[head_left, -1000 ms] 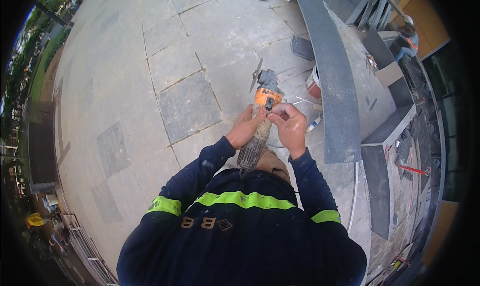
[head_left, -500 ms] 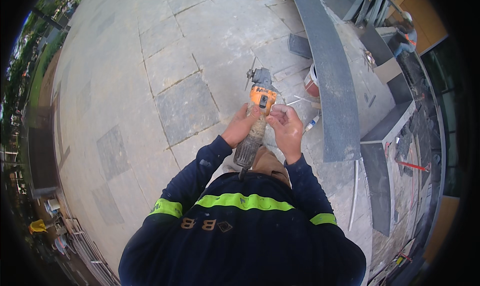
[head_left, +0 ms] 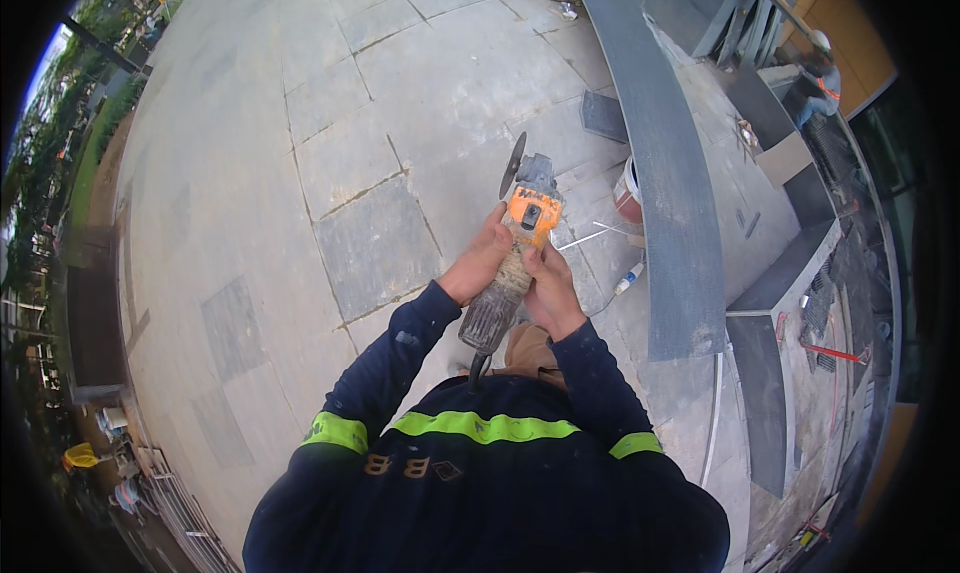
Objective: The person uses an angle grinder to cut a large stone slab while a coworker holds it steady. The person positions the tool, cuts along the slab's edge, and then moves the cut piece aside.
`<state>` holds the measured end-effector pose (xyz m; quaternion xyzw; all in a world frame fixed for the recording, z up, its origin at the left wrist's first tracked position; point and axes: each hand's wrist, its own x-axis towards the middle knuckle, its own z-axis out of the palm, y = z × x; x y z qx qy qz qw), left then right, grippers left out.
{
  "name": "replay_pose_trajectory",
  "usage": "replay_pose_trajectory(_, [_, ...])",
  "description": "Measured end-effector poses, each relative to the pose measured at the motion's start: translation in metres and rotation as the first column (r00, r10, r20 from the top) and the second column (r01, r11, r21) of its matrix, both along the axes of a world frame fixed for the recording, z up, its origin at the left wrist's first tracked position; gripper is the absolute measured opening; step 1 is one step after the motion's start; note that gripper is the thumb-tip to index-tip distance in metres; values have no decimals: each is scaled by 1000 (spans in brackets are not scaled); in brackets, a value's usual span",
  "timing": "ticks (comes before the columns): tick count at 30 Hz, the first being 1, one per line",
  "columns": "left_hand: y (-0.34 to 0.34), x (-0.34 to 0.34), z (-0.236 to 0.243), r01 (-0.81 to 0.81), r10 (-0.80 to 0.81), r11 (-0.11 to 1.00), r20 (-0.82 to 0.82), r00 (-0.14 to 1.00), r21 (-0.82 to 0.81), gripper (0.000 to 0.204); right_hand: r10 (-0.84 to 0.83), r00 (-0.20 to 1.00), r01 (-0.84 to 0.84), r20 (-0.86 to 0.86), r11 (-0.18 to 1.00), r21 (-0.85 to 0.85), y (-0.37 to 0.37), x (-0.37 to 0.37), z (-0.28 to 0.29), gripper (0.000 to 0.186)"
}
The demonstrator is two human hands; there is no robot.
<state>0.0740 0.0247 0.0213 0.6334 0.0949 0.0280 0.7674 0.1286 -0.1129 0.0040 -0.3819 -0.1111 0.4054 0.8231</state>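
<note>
1. We hold an angle grinder [head_left: 515,248] in front of our chest, above the paved ground, with its disc [head_left: 513,165] at the far end, standing on edge.
2. Our left hand [head_left: 480,265] is closed around the left side of the grinder's dusty body, thumb up near the orange head.
3. Our right hand [head_left: 548,291] is wrapped around the right side, fingers curled onto the body just below the orange part.
4. The grinder's dark cord end [head_left: 478,358] hangs down toward our jacket [head_left: 480,473].
5. Below lies a floor of grey stone slabs [head_left: 375,243].
6. To the right runs a long dark curved slab [head_left: 665,203], with a bucket [head_left: 628,191] touching its left edge and a small tube [head_left: 628,278] lying near it.
</note>
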Motion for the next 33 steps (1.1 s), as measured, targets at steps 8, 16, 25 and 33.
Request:
replay_pose_trajectory(8, [21,58,49,165,-120,942,-166,979,292,97,-59,994,70,-93,989,127,23,70,13,42])
replay_pose_trajectory(16, [105,12,48,26,40,940,-186,982,340,92,-203,969,209,-140,977,30,75,136,23,46])
replay_pose_trajectory(25, [301,-27,-35,-323,390,904,-231,891,281,72,-413,896,424,-164,905,39,181,243,-8,45])
replay_pose_trajectory(33, [474,23,-8,-329,415,863,-165,895,382,65,-660,730,683,-177,716,145,234,313,20,42])
